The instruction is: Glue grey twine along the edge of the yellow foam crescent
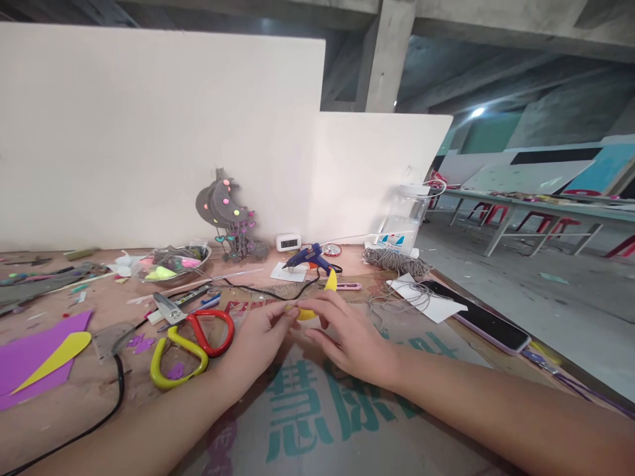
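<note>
Holding, one item: a curved yellow piece [306, 315], at the middle of the near work surface, above the clear sheet [307, 423] with green lettering. Progress, as judged: shape apparently cut; piece loose, joined to nothing that I can see. What remains to be done to it cannot be told from here.

Left hand [262, 334], one: thumb and forefinger pinched together on the near end of the piece. Right hand [350, 337], one: half spread, fingers bent and parted over the piece, thumb well apart from the forefinger; firm contact cannot be made out. A yellow tip shows beyond its knuckles.

Scissors [169, 309], one pair, red and yellow handles, lying left of the left hand, untouched. Purple sheet [67, 330], one, far left, a yellow teardrop shape [62, 357] lying loose upon it. Glue gun [310, 254], blue, one, beyond the hands, unheld, nozzle over white paper. Grey crescent ornament [225, 201], dotted with coloured balls, standing at the far board, seemingly complete. Grey cord [394, 260], one bundle, far right. Phone [489, 324], one, dark-screened, right edge.
</note>
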The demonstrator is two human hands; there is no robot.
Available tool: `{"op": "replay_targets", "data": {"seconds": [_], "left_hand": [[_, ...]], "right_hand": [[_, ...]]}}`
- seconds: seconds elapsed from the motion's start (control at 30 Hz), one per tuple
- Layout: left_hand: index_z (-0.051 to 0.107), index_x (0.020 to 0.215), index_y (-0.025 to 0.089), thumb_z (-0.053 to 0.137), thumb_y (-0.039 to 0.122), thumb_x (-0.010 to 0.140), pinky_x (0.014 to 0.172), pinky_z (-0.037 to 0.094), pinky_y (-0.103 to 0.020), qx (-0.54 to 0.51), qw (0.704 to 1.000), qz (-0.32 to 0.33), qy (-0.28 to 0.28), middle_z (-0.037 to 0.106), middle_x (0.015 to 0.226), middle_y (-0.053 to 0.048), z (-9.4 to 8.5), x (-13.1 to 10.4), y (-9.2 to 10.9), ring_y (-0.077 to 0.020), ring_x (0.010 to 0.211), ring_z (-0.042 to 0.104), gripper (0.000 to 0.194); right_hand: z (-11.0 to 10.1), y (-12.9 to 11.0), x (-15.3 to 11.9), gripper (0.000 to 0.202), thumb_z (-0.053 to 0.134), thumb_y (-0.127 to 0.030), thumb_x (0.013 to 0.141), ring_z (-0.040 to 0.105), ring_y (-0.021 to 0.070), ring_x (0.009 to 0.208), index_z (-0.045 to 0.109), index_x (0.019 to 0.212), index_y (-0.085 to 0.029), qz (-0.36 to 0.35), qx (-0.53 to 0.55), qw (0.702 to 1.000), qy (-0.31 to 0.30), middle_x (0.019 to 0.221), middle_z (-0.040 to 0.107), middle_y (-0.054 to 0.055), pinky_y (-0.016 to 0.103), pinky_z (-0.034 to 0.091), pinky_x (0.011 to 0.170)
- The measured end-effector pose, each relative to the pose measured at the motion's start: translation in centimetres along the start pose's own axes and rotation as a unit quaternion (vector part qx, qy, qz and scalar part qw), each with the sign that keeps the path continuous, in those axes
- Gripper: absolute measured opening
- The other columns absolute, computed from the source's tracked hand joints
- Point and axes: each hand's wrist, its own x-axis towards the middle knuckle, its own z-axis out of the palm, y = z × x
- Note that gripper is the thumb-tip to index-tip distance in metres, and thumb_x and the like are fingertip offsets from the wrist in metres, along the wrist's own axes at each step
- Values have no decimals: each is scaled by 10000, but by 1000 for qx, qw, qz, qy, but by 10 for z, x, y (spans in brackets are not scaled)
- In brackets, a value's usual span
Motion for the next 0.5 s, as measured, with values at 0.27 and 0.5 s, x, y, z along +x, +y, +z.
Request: {"op": "replay_targets", "data": {"seconds": [0.27,0.5], "left_hand": [[610,1085,137,523,401,779,666,468,-254,-91,993,-49,58,665,712,-30,-2,6,-4,-159,705,613,414],[622,1051,168,505,124,700,726,459,-230,-153,987,-24,43,677,792,-4,-1,9,-7,-129,739,599,373]], "right_hand": [[4,27,5,166,481,-317,842,408,112,636,426,942,-196,198,171,951,163,721,386,-21,233,373,579],[3,26,11,227,469,-355,837,390,104,563,491,711,-167,254,228,939,50,616,431,-31,232,320,537]]}}
